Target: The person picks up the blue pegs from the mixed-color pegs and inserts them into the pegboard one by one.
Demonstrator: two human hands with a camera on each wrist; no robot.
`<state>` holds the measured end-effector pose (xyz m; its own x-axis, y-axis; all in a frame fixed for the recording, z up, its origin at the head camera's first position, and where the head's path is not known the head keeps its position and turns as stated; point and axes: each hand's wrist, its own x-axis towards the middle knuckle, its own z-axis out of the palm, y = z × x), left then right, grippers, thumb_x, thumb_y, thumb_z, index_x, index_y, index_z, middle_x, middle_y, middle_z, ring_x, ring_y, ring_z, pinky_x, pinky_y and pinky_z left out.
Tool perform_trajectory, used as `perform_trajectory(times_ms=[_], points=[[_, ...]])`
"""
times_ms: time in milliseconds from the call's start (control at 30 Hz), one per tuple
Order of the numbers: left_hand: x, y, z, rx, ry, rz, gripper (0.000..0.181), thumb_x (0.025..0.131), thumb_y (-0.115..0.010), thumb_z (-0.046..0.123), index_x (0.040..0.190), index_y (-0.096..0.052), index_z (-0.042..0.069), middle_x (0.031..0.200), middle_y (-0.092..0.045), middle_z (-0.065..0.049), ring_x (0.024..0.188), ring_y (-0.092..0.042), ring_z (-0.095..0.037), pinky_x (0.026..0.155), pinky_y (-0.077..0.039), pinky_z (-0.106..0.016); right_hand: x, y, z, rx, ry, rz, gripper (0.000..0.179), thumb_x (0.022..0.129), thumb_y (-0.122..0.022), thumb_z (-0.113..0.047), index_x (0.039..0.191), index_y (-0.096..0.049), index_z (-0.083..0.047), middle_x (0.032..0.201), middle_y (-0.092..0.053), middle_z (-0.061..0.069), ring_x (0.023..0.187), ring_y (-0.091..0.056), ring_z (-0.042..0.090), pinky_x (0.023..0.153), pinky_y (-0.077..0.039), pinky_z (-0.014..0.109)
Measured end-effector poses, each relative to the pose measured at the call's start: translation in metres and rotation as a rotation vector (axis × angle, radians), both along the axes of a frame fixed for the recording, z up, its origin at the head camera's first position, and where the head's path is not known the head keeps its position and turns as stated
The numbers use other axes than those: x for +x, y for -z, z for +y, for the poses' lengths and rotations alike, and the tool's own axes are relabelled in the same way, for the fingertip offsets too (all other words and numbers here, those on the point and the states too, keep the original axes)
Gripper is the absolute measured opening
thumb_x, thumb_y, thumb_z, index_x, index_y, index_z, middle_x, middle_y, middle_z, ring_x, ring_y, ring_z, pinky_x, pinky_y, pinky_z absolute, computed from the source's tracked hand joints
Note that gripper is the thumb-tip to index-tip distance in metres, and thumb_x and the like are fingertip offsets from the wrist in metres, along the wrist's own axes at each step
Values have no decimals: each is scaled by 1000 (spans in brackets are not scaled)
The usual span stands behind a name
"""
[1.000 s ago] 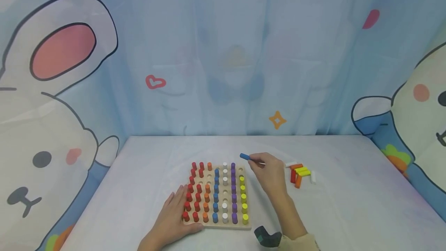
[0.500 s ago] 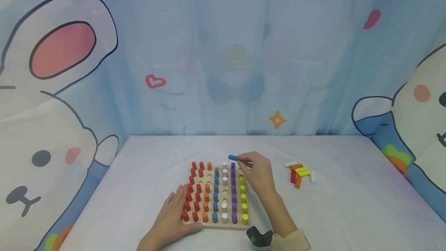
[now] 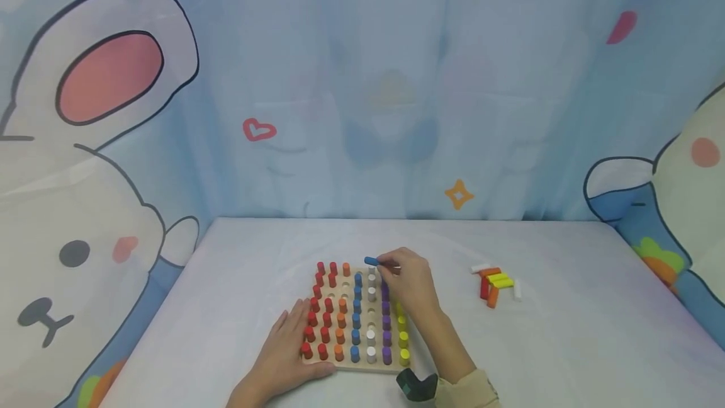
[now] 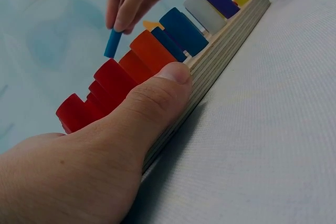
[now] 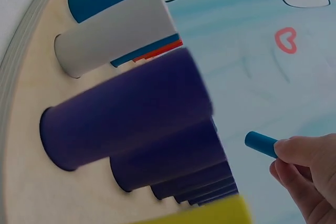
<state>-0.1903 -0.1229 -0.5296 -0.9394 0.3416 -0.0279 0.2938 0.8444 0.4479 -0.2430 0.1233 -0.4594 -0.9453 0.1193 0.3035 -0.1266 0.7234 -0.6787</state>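
Note:
A wooden pegboard carries rows of red, orange, blue, white, purple and yellow pegs, with some bare holes showing among them. Above its back edge, my right hand pinches a blue peg between thumb and fingertips. That blue peg juts out from the fingertips in the right wrist view, tilted and apart from the board. My left hand rests along the board's left side, fingers extended. In the left wrist view its thumb lies against the front edge, close to the orange pegs.
Right of the board, a small pile of loose pegs in white, orange, red and yellow lies on the white tablecloth. A dark wrist device sits at the right sleeve. A patterned blue curtain hangs behind the table.
My right hand has moved left with the blue peg, from beyond the board's back right corner to above its back edge. The left hand stays on the board. The head view has shifted slightly.

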Motion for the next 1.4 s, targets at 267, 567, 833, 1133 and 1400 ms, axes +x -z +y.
perform_trajectory(times_ms=[267, 567, 833, 1133, 1400], points=[[0, 2, 1, -6, 14, 2, 123, 63, -53, 87, 152, -18, 9, 159, -19, -10, 147, -18, -26, 119, -13, -53, 2, 0, -2, 61, -49, -31, 12, 83, -72, -11, 95, -72, -12, 95, -67, 1, 90, -67, 17, 79, -58, 29], [-1, 2, 3, 0, 26, 40, 124, 63, -51, 88, 152, -20, 7, 159, -20, -10, 147, -18, -25, 119, -14, -51, 0, 1, 6, 116, -60, -46, 13, 84, -72, -10, 96, -72, -14, 99, -68, 0, 93, -68, 17, 80, -57, 29], [-4, 1, 3, -10, 18, 39, 125, 63, -50, 89, 153, -17, 9, 159, -18, -8, 148, -16, -23, 120, -13, -50, -7, -5, 7, 171, -74, -45, 15, 84, -72, -10, 99, -71, -13, 96, -68, 1, 91, -67, 17, 80, -57, 32], [-4, 1, 2, 2, 12, 4, 123, 64, -54, 86, 152, -18, 9, 159, -18, -9, 147, -17, -25, 119, -13, -51, -20, -10, 2, 271, -167, -51, 10, 83, -73, -10, 93, -72, -11, 91, -68, 1, 85, -65, 16, 78, -57, 30], [-3, 2, -2, -16, 19, 31, 123, 64, -50, 89, 153, -17, 10, 159, -20, -8, 147, -19, -24, 119, -15, -51, -29, -13, -5, 376, -245, -72, 6, 82, -73, -8, 88, -74, -10, 87, -68, 0, 85, -65, 16, 79, -56, 31]])
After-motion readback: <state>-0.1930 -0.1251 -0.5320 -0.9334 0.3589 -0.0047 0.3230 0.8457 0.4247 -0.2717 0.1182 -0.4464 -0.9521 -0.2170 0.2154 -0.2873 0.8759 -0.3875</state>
